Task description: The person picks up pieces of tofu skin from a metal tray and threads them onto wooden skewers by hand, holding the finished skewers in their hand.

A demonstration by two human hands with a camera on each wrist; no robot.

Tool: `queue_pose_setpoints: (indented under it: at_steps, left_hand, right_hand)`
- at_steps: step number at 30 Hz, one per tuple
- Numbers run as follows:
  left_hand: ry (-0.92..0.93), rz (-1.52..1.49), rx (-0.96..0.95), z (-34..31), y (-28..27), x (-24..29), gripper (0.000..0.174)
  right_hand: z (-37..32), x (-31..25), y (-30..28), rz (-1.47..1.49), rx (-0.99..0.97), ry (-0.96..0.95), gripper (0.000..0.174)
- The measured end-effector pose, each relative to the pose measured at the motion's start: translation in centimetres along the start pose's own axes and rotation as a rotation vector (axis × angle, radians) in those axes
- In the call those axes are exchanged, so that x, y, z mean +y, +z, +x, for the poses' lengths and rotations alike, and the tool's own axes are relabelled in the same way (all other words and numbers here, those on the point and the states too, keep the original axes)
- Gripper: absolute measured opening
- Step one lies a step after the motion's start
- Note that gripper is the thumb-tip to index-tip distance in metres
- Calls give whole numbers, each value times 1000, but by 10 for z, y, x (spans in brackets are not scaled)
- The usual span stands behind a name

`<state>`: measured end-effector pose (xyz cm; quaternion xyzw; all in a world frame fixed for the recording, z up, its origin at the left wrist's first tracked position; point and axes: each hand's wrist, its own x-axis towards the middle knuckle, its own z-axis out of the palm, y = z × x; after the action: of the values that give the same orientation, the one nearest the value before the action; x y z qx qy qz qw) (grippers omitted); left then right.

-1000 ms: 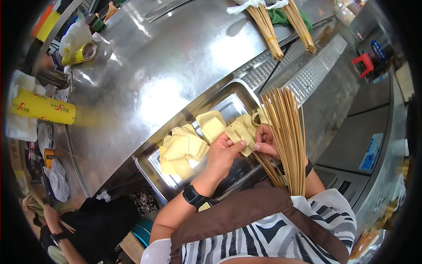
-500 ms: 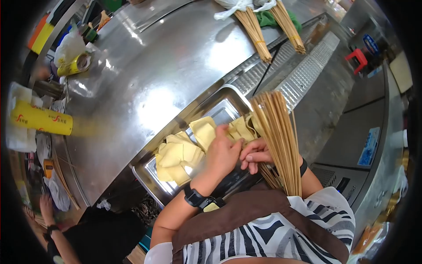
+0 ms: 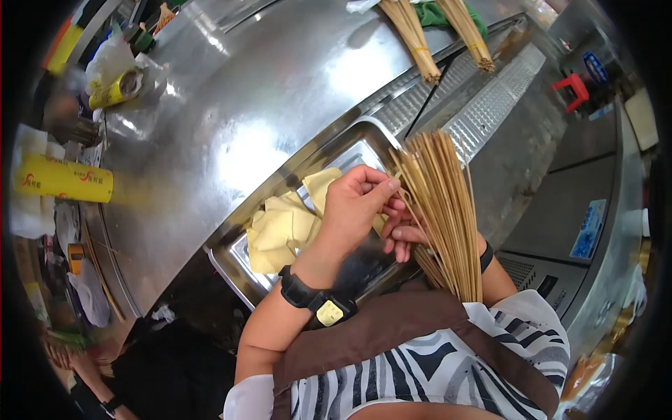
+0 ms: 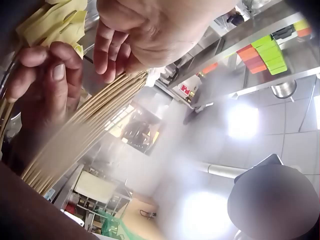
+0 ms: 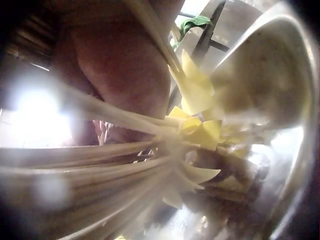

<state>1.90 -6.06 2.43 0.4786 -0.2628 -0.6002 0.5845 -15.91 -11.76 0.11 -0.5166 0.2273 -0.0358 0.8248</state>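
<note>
Pale yellow tofu-skin sheets lie piled in a steel tray. Over the tray my left hand pinches the upper end of a thin bamboo skewer between thumb and forefinger. Just right of it, my right hand has its fingers curled round a bunch of skewers running beneath it. A thick bundle of bare skewers leans across the right wrist. In the right wrist view, folded tofu-skin pieces sit at the skewer ends. The left hand mostly covers them in the head view.
The steel counter stretches beyond the tray. Two tied skewer bundles lie at its far end by a green cloth. A yellow film roll is at left. Another person's hand shows at lower left.
The left hand has let go of the folded tofu-skin piece and risen to the bare skewers' tips, where it pinches one. The right hand stays near its place beside the bundle.
</note>
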Motion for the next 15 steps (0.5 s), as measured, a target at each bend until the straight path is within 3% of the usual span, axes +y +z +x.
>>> queue_pose_setpoints:
  at_steps: [4,9,13,15]
  left_hand:
    - [40,-3,-45,-7,-19,-1,10]
    - [14,53,20,-13,-34,-14,10]
    - [117,192,106,-19,-43,-9,15]
    - [657,1255,73,-24,-64,6,25]
  right_hand:
    - [3,-4,1,25,12,49,27]
    - [0,-3,-1,84,5,-5,26]
    - [-2,-2,-1,53,30,-9,22]
    - [-1,-3,-3,30,17,-56,24]
